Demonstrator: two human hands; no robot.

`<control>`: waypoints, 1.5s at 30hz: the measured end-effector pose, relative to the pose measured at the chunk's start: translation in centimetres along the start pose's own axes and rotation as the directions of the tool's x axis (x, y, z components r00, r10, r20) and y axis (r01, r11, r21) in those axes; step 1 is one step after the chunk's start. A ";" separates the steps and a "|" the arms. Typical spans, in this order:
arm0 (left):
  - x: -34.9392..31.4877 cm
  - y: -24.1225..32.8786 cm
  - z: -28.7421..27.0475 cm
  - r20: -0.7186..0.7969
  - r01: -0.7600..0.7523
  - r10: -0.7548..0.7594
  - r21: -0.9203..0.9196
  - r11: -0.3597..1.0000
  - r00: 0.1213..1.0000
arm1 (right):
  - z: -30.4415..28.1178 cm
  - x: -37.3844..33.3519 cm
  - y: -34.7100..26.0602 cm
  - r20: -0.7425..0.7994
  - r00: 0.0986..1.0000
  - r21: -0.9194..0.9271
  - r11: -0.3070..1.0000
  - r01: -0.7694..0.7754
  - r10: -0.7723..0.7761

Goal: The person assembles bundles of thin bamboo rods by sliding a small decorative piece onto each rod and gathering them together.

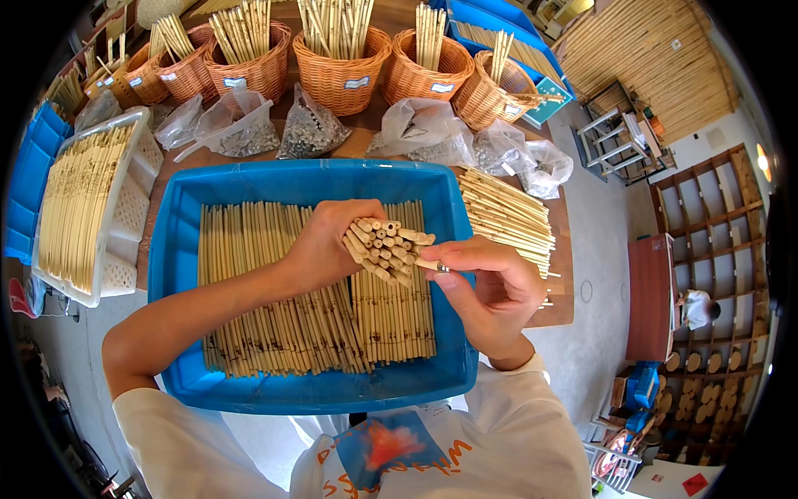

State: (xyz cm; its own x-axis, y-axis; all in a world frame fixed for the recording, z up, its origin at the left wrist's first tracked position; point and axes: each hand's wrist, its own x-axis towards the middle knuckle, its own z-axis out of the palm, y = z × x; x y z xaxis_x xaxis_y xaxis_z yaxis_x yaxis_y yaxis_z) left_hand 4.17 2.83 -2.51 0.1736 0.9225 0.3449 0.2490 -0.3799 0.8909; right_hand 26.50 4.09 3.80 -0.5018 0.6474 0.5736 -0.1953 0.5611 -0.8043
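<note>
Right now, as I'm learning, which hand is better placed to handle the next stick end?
Probably the right hand: it pinches one stick end, while the left hand grips the bundle.

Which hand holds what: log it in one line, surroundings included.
Left hand: grips stick bundle | Right hand: pinches stick end with small shiny piece | Below: blue bin, stick rows | Beyond: wicker baskets, clear bags

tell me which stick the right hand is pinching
The stick at the right edge of the bundle, its end shiny, pinched by the right hand; the left hand grips the others.
</note>
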 end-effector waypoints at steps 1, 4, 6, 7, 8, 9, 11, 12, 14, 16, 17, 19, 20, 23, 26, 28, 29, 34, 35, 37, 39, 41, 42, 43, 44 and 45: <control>0.0 0.0 0.0 0.000 0.000 0.000 -0.002 1.000 1.000 | 0.1 0.1 -0.1 -0.002 1.000 -0.035 0.999 0.020 -0.020; 0.0 0.0 0.0 -0.003 -0.004 0.004 0.003 1.000 1.000 | 0.2 0.1 0.1 -0.007 0.989 -0.177 0.974 0.144 -0.147; 0.0 -0.2 0.1 -0.013 -0.011 0.011 0.019 1.000 1.000 | 0.2 0.3 0.4 0.014 0.971 -0.264 0.935 0.235 -0.240; 0.0 -0.2 0.1 -0.021 -0.017 0.018 0.032 0.999 1.000 | 0.0 0.5 0.5 0.035 0.959 -0.298 0.913 0.277 -0.280; 0.0 -0.3 0.1 -0.029 -0.023 0.025 0.044 0.999 0.999 | -0.1 0.6 0.6 0.057 0.946 -0.331 0.888 0.318 -0.318; -0.1 -0.3 0.1 -0.028 -0.019 0.020 0.038 0.999 0.999 | 0.0 0.6 0.6 0.058 0.946 -0.336 0.886 0.318 -0.318; -0.1 -0.2 0.1 -0.025 -0.016 0.016 0.023 1.000 1.000 | 0.0 0.8 0.4 0.060 0.946 -0.353 0.880 0.318 -0.318; -0.1 -0.2 0.1 -0.023 -0.013 0.013 0.020 1.000 1.000 | 0.0 0.8 0.4 0.061 0.946 -0.347 0.882 0.319 -0.319; -0.1 -0.2 0.1 -0.019 -0.006 0.007 0.014 1.000 1.000 | -0.1 0.7 0.5 0.062 0.945 -0.333 0.886 0.323 -0.321; 0.0 -0.1 0.1 -0.020 -0.007 0.007 0.020 1.000 1.000 | -0.1 0.8 0.6 0.061 0.951 -0.306 0.901 0.307 -0.303; 0.0 0.0 0.0 -0.019 -0.008 0.009 0.023 1.000 1.000 | -0.1 0.9 0.6 0.060 0.954 -0.294 0.908 0.299 -0.294; 0.0 -0.1 0.0 -0.011 0.007 -0.007 0.025 1.000 1.000 | 0.0 0.7 0.5 0.024 0.970 -0.254 0.937 0.238 -0.240; 0.0 -0.1 0.0 -0.007 0.015 -0.015 0.026 1.000 1.000 | 0.1 0.6 0.4 0.007 0.977 -0.233 0.950 0.208 -0.213; 0.0 0.1 0.0 -0.011 -0.004 0.004 0.029 1.000 1.000 | 0.6 0.4 0.5 -0.055 0.984 -0.160 0.974 0.160 -0.171; 0.0 -0.1 0.0 -0.026 0.004 -0.004 0.022 1.000 1.000 | 0.6 0.1 0.5 0.002 0.994 -0.209 0.972 0.108 -0.110; 0.0 -0.2 0.0 -0.032 0.002 0.001 0.068 0.998 0.999 | 0.4 0.4 0.2 0.028 0.993 -0.195 0.974 0.119 -0.115; -0.1 -0.2 0.0 -0.035 0.001 0.003 0.092 0.996 0.999 | 0.3 0.6 0.0 0.041 0.992 -0.187 0.974 0.124 -0.118; -0.6 -0.3 -0.2 -0.039 0.004 0.000 0.094 0.996 0.999 | -2.3 3.6 -3.5 -0.292 0.844 -0.086 0.892 0.444 -0.449; 0.1 -0.3 0.4 -0.021 -0.024 0.025 0.068 0.997 0.999 | -4.5 3.8 -5.6 -0.306 0.825 -0.081 0.877 0.474 -0.475; -0.3 -0.6 0.2 -0.017 -0.024 0.025 0.053 0.998 1.000 | -8.2 4.5 -8.3 -0.295 0.805 0.004 0.842 0.539 -0.514; -0.6 -0.7 0.0 -0.017 -0.029 0.030 0.060 0.998 0.999 | -10.8 4.6 -10.0 -0.233 0.797 0.007 0.819 0.574 -0.557; -0.5 -0.6 0.1 -0.015 -0.042 0.043 0.079 0.996 0.999 | -10.3 4.9 -11.4 -0.151 0.815 -0.045 0.828 0.559 -0.559; -0.3 -0.5 0.2 -0.010 -0.051 0.052 0.069 0.996 0.999 | -10.0 5.1 -11.5 -0.092 0.799 -0.093 0.804 0.588 -0.595; -0.3 -0.4 0.2 -0.007 -0.056 0.057 0.060 0.997 0.998 | -9.7 5.1 -11.5 -0.034 0.779 -0.133 0.775 0.617 -0.626; -0.1 -0.3 0.4 -0.002 -0.064 0.064 0.050 0.997 0.998 | -9.5 5.2 -11.6 0.026 0.754 -0.171 0.741 0.650 -0.656; 0.1 -0.2 0.6 -0.006 -0.068 0.068 0.038 0.997 0.998 | -8.9 5.4 -11.5 0.136 0.724 -0.276 0.676 0.683 -0.677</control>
State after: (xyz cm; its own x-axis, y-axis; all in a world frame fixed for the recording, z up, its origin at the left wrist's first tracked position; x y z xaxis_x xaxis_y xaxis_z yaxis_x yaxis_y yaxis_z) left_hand 4.70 3.00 -2.85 0.1841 0.8949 0.4066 0.2727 -0.4439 0.8536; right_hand 33.52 5.71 17.52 -0.3455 0.0190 0.9382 -0.2423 0.9641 -0.1087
